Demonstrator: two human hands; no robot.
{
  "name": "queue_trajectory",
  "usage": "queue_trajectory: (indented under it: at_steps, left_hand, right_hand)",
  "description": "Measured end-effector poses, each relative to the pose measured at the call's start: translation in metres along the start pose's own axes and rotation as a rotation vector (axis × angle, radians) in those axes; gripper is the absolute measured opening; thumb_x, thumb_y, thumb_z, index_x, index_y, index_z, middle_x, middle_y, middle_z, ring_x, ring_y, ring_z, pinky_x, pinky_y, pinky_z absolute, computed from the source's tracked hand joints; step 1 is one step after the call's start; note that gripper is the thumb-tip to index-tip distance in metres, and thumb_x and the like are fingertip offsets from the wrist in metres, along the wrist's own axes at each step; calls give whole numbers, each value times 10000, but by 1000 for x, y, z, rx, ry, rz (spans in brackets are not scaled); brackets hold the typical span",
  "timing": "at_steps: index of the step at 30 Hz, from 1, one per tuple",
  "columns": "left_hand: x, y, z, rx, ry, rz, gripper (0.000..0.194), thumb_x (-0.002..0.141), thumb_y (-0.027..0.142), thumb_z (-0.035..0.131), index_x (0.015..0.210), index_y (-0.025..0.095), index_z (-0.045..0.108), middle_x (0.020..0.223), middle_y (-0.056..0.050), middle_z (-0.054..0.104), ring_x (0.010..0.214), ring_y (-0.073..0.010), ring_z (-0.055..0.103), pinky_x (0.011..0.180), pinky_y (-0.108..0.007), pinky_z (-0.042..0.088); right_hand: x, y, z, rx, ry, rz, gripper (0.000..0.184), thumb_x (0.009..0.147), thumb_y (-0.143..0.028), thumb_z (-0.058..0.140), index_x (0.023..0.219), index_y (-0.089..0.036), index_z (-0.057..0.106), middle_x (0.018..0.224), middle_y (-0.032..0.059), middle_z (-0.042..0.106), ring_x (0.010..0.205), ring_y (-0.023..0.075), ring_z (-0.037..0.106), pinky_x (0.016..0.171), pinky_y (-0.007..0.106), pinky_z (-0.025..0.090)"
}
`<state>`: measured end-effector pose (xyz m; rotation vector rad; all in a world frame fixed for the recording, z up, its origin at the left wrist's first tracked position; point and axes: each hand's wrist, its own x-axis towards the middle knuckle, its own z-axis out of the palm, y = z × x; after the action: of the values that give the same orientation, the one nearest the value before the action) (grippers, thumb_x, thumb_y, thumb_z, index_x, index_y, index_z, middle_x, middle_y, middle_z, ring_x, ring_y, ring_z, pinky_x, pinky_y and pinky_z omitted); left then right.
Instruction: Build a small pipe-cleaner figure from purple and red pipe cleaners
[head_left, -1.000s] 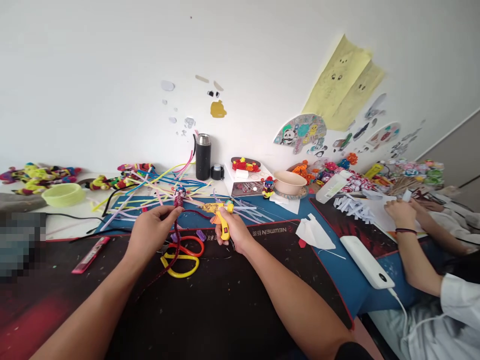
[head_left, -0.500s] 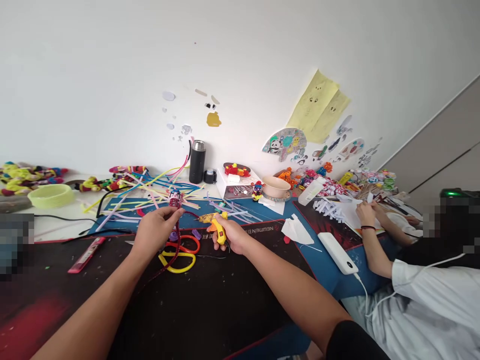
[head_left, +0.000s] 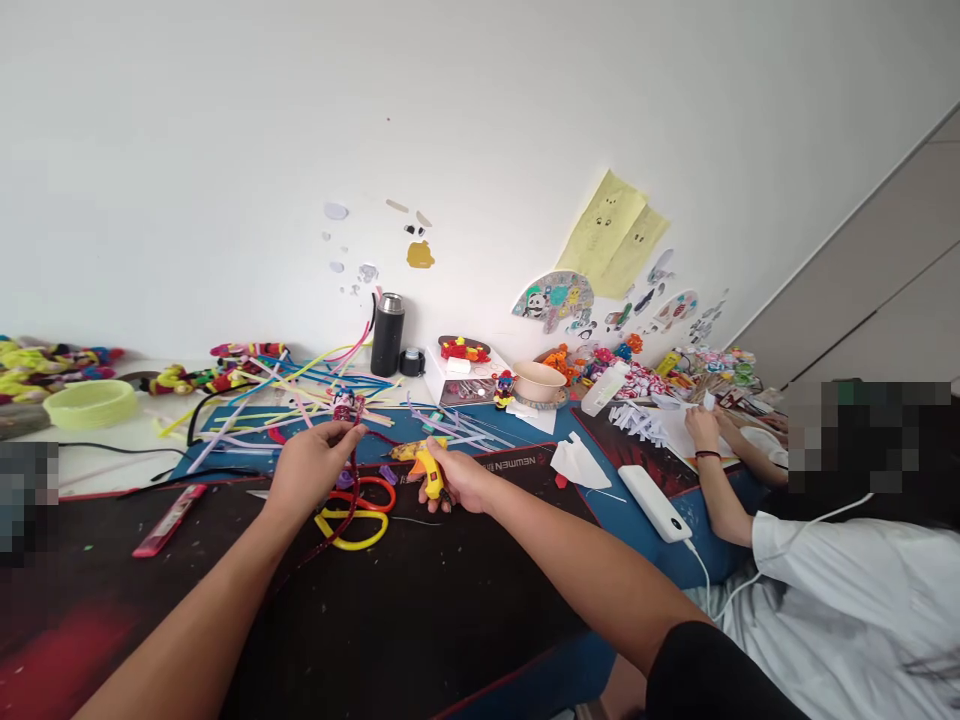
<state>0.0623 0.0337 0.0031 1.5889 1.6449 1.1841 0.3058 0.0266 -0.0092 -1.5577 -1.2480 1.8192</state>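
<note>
Between the closed fingers of my left hand (head_left: 311, 468) is a small pipe-cleaner doll (head_left: 344, 404), dark red with a blue and white top. A long dark red pipe cleaner (head_left: 354, 496) hangs from it down to the mat. My right hand (head_left: 463, 482) is wrapped around a yellow hot glue gun (head_left: 432, 474), its nozzle pointing left toward the doll. A small gap seems to lie between nozzle and doll, though the exact distance is unclear. Scissors with orange and yellow handles (head_left: 355, 545) lie on the mat below my hands.
Loose coloured pipe cleaners (head_left: 262, 410) spread behind my hands. A black thermos (head_left: 388, 335) stands by the wall, a beige bowl (head_left: 540, 380) to its right. A red-edged box (head_left: 169, 520) lies left, a white power bank (head_left: 654, 503) right. A co-worker's hands (head_left: 703, 428) handle paper strips.
The camera view has turned slightly, so the wall and table items sit a little lower and further left. Both hands keep their holds, with the glue gun still beside the doll.
</note>
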Motion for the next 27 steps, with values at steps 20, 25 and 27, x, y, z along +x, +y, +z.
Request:
queue_trajectory:
  at_steps: [20,25,27]
  left_hand:
    - [-2,-4,14,-687,-348,-152,547,525,687,993,769,213,870,727,-79,760,668,-202,616,625,-316,506]
    - [-4,-5,17,-823,-421,-167,484,560,617,1018,796,218,877,903,-132,847,878,-293,741,833,-383,596]
    - [-4,-7,19,-868,-429,-175,460,578,589,1022,803,215,875,963,-144,862,924,-312,760,877,-404,602]
  right_hand:
    - [-13,3,-5,-9,-2,-363,471,979,-600,703,1099,-150,771,551,-69,534,420,68,328,435,227,199]
    - [-3,-10,26,208,-165,-386,386,961,-537,751,1063,-165,722,556,-71,557,388,58,323,432,234,151]
    - [-2,-15,35,282,-211,-356,340,957,-508,760,981,-180,674,538,-82,540,379,52,293,434,234,136]
